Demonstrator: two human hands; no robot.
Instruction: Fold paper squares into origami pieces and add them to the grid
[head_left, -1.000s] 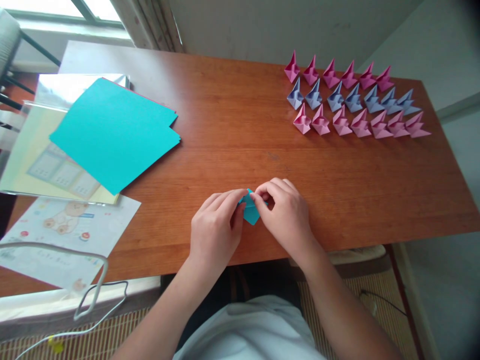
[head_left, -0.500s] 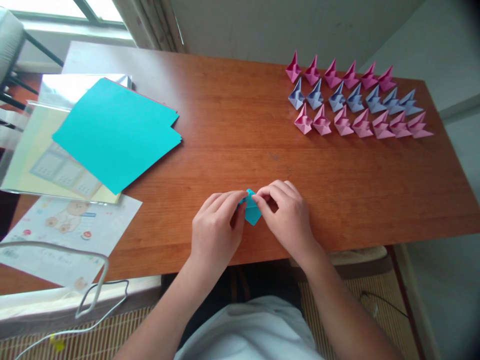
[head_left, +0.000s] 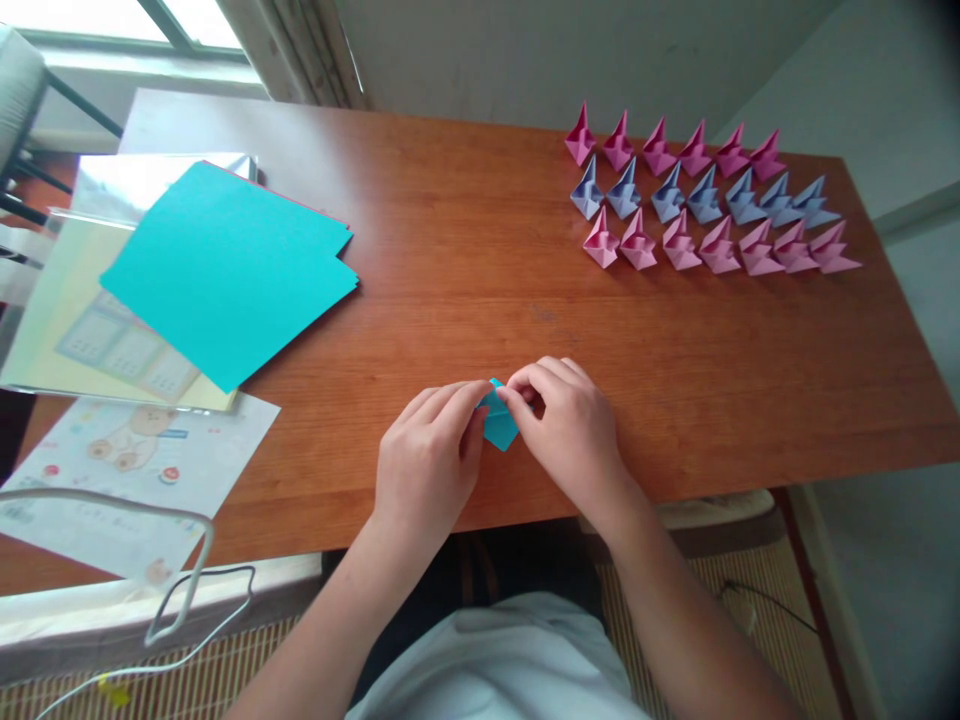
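The bare left forearm (head_left: 322, 620) and right forearm (head_left: 675, 590) angle forward and inward, with the left grip (head_left: 426, 465) and right grip (head_left: 568, 425) near each other, backs upward, fingers curled, each thumb pinched toward its index finger.

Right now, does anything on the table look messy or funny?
A little: the big teal sheets lie askew, corners not lined up. The dark pink row has six folded shapes; the blue row and light pink row have seven each. The small teal paper being held shows no visible tear.
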